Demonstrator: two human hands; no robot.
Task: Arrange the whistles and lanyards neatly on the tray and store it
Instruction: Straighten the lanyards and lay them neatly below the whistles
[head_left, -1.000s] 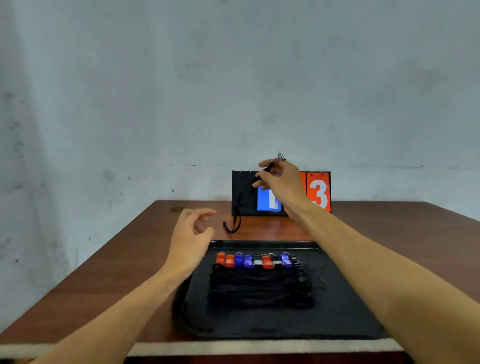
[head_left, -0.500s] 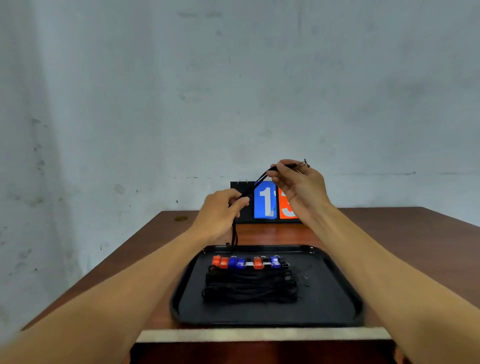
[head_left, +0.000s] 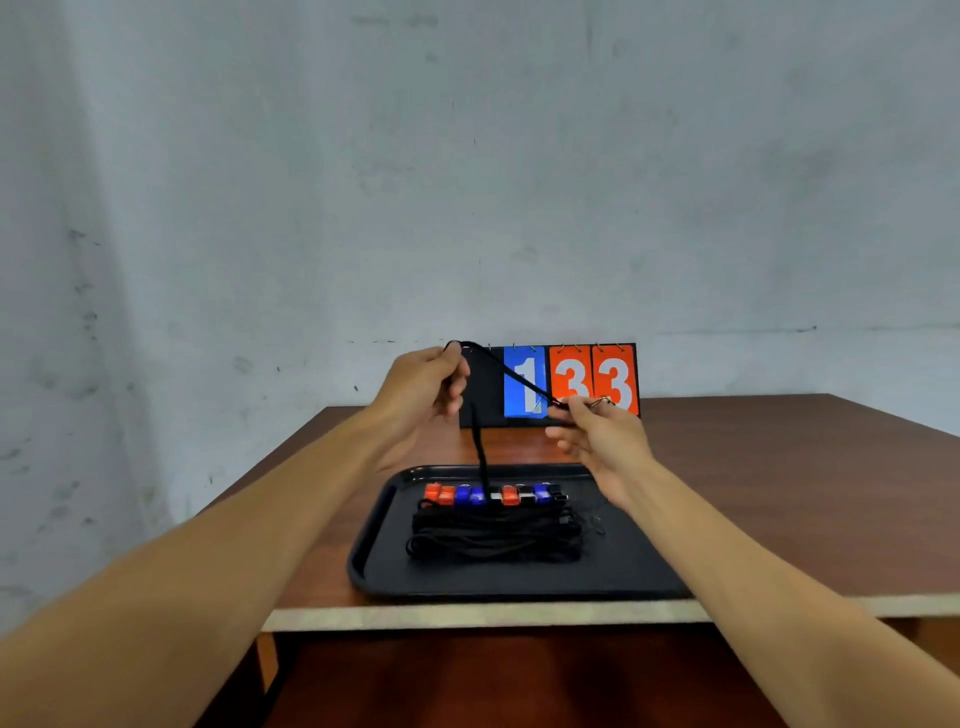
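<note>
Both hands pinch one black lanyard (head_left: 519, 376), left hand (head_left: 423, 382) at its bend, right hand (head_left: 597, 434) near the clip. Below them, whistles (head_left: 491, 493) line the tray (head_left: 519, 582). Folding seems underway; next, laying it on the bundle.

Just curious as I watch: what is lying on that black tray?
On the tray a row of red, blue and black whistles sits behind a bundle of folded black lanyards. Another lanyard, held in both hands, hangs over the row. What lies under the bundle is hidden.
</note>
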